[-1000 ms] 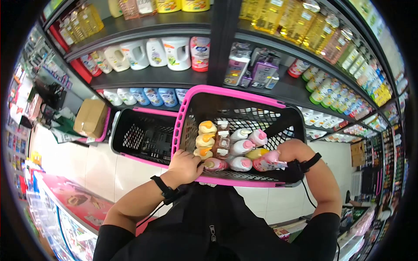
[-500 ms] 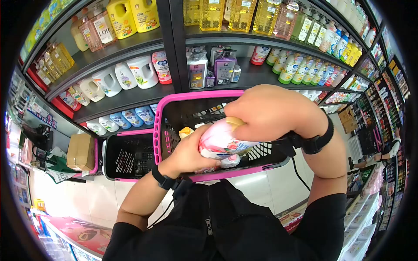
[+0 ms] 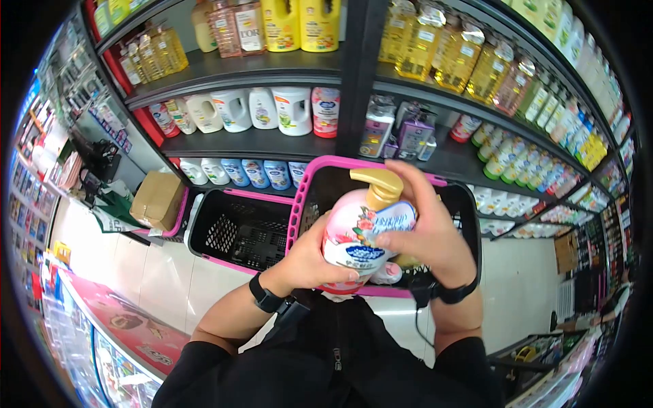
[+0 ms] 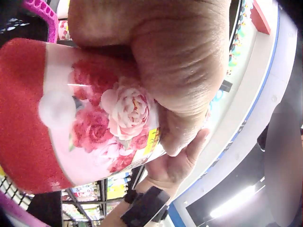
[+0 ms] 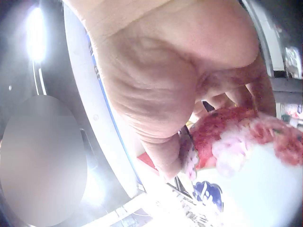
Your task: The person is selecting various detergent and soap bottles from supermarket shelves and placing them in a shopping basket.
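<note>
I hold a pink pump bottle [image 3: 364,234] with a rose print and a gold pump head upright in front of the pink shopping basket [image 3: 325,165]. My left hand [image 3: 314,262] grips its lower left side, with the thumb across the front. My right hand [image 3: 425,238] wraps its right side, and the fingers lie on the label. In the left wrist view my left hand [image 4: 180,66] curls over the rose-printed bottle [image 4: 99,118]. In the right wrist view my right hand [image 5: 165,90] closes on the bottle [image 5: 246,156]. Another bottle [image 3: 389,274] shows in the basket below it.
A second black and pink basket [image 3: 238,231] sits to the left on the floor. A cardboard box [image 3: 158,199] lies further left. Shelves [image 3: 258,141] ahead carry detergent jugs, oil bottles and small bottles. A glass counter [image 3: 115,326] stands at my lower left.
The pink pump bottle came up out of the basket, where it lay among other bottles. It now stands upright between both hands. My left hand moved from the basket's bottles onto it.
</note>
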